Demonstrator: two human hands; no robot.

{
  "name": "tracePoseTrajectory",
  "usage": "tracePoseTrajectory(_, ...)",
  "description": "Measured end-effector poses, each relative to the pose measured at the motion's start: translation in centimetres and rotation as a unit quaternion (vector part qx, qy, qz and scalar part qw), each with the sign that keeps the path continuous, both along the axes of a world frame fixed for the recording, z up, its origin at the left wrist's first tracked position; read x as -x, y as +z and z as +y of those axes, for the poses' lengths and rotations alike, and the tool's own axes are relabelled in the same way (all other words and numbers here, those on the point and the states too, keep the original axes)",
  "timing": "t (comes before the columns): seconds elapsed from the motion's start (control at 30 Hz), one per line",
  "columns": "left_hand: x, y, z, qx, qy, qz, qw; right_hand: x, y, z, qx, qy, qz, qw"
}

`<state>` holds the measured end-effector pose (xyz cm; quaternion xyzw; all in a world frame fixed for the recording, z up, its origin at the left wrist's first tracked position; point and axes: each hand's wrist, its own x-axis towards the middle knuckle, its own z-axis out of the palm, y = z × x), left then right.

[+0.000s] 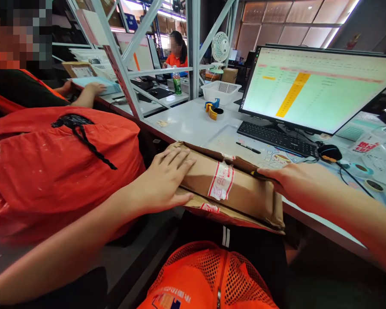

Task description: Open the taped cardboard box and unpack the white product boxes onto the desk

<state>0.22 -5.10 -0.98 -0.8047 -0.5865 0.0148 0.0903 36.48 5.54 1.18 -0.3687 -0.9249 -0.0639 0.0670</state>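
Observation:
A cardboard box [196,171] with its edge flaps lifted rests at the table's front edge, over my lap. Torn white tape with red print [221,180] crosses its middle. My left hand [169,180] lies on the box's left end, fingers spread and thumb toward the near flap. At the far right edge of the box, my right hand [292,182] is closed, index finger stretched along the flap. A small dark and yellow tip shows by that fingertip; what the hand holds is mostly hidden.
A large red bag [61,171] with a black tie stands at left, near a co-worker. On the white table [180,122] are a tape dispenser [214,110], a pen [248,148], a keyboard [273,137], a monitor [318,90], a mouse [330,151] and a white basket [221,91].

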Motion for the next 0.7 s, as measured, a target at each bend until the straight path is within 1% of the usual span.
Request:
tracePoseTrajectory(0.1,0.8,0.6,0.3,0.007,0.017,0.006,1.000,-2.4,-1.1,-0.1,-0.006,-0.030,-0.027,0.999)
tracePoseTrajectory(0.17,1.2,1.3,0.9,0.017,0.036,0.014,0.999,-2.9,-1.5,-0.5,-0.002,-0.018,0.016,1.000)
tracePoseTrajectory(0.23,1.4,2.1,1.6,0.026,0.062,0.028,0.997,-2.9,-1.6,-0.9,0.019,0.011,0.080,0.997)
tracePoseTrajectory(0.27,1.4,2.4,1.9,0.029,0.064,0.034,0.997,-2.8,-1.8,-1.0,0.030,0.024,0.110,0.993)
tracePoseTrajectory(0.3,1.4,2.7,2.2,0.031,0.055,0.036,0.997,-2.7,-1.9,-1.0,0.040,0.032,0.134,0.990)
tracePoseTrajectory(0.37,1.2,3.0,2.6,0.035,0.015,0.028,0.999,-2.5,-2.5,-1.0,0.050,0.034,0.168,0.984)
tracePoseTrajectory(0.43,0.8,2.9,2.6,0.045,-0.014,0.009,0.999,-2.5,-3.2,-0.8,0.063,0.026,0.195,0.978)
tracePoseTrajectory(0.6,0.2,2.3,2.0,0.062,0.003,-0.020,0.998,-3.7,-4.7,-0.8,0.128,-0.014,0.260,0.957)
tracePoseTrajectory(0.7,0.1,2.1,1.5,0.063,-0.007,-0.030,0.998,-4.8,-5.3,-1.0,0.149,-0.058,0.317,0.935)
